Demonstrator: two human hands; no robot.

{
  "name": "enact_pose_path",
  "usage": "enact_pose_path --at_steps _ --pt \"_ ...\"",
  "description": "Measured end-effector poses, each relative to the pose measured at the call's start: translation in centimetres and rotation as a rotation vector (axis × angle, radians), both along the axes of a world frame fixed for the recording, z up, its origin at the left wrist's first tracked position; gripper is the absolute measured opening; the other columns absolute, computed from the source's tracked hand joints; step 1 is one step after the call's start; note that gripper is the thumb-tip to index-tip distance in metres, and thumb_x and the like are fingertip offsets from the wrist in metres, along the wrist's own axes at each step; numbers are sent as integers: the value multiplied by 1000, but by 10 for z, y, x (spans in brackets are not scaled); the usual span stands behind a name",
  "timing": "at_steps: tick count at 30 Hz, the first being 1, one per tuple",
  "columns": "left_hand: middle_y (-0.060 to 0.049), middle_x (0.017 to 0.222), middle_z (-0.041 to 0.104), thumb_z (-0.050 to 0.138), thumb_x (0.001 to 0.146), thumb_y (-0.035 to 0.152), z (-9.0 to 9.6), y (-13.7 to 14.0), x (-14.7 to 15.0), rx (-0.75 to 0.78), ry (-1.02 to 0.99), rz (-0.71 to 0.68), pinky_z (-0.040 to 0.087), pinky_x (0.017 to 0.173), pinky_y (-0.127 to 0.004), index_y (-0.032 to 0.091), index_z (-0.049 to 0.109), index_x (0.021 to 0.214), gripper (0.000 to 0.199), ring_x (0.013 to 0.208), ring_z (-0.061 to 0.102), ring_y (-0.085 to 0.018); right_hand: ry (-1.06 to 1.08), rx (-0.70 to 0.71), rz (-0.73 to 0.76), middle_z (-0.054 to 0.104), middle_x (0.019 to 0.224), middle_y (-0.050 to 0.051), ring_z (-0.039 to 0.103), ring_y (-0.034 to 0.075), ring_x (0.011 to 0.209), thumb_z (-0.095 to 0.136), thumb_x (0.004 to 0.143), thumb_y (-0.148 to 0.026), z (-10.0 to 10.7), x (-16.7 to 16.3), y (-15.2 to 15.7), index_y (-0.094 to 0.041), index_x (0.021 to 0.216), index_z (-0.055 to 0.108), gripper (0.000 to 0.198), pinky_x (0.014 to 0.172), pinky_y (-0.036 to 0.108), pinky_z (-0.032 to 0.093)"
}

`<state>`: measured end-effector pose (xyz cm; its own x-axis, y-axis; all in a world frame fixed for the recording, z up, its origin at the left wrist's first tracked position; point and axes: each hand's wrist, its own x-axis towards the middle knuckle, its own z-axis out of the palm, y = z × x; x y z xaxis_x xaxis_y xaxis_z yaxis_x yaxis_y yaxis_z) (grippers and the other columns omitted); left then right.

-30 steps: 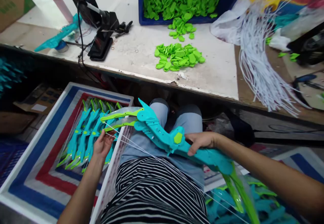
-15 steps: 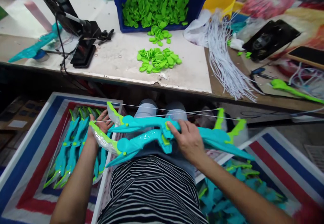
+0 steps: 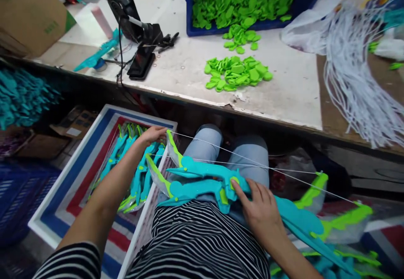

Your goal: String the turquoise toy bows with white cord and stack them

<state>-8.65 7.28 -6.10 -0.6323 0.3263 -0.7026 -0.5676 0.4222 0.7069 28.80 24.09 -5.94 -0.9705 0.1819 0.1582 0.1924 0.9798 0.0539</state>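
Note:
Two turquoise toy bows with lime-green tips lie side by side across my lap, the farther bow point(image 3: 206, 169) and the nearer bow point(image 3: 195, 188). White strings point(image 3: 221, 147) run between their tips and cross. My right hand point(image 3: 263, 209) is wrapped over both bows just right of their middle grips, its thumb by a green piece. At the farther bow's left tip is my left hand point(image 3: 154, 134), fingers drawn together against it and partly hidden. Below that arm, a white crate point(image 3: 109, 108) lined with striped cloth holds several finished-looking bows point(image 3: 137, 182) in a row.
Ahead runs a worktable point(image 3: 293, 98) with loose green pieces point(image 3: 236, 73), a blue bin point(image 3: 189, 18) of more pieces, a phone stand point(image 3: 142, 62) and a bundle of white strings point(image 3: 350, 60). More bows point(image 3: 325, 266) lie at lower right. A blue basket point(image 3: 25, 203) stands at far left.
My left hand has turned from palm up with fingers spread to closing at the farther bow's left tip. The view has swung left. The bows now slope down to the right.

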Motion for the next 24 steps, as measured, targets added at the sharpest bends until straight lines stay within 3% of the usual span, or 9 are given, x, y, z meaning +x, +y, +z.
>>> enact_pose_path --at_steps 6,10,14,19,21,24 --pt "-1 55 61 68 67 6 -15 28 10 79 -43 103 47 55 -23 12 59 70 11 47 57 -11 -16 -76 101 59 115 14 57 26 97 44 80 -4 12 1 21 -28 131 54 57 77 38 50" --pt "-1 58 61 64 67 10 -14 27 20 187 -69 165 48 57 -22 13 56 67 9 52 59 -11 71 -298 204 64 103 11 61 22 89 43 91 -20 26 -23 47 -22 117 62 32 72 33 51" --pt "-4 66 66 65 67 13 -7 28 28 265 -89 188 49 58 -24 12 59 71 8 57 61 -13 187 -490 246 66 92 8 60 20 84 41 95 -22 28 -108 55 -19 108 65 27 74 31 50" --pt "-3 64 64 69 64 17 -1 29 34 300 -97 215 45 54 -23 13 57 73 15 55 60 -13 150 -597 324 66 91 9 59 20 86 49 91 -17 5 -242 27 -16 104 68 23 76 30 48" --pt "0 61 62 70 62 18 -1 29 34 309 -97 230 44 53 -22 14 57 73 17 54 59 -13 92 -607 348 66 93 9 58 20 87 53 89 -16 -5 -278 15 -16 105 68 22 76 29 46" --pt "3 55 57 70 60 18 -2 28 34 309 -89 268 42 51 -21 15 56 70 18 49 56 -11 15 -606 397 66 89 8 58 19 86 54 89 -17 -15 -305 4 -16 99 69 18 75 28 44"
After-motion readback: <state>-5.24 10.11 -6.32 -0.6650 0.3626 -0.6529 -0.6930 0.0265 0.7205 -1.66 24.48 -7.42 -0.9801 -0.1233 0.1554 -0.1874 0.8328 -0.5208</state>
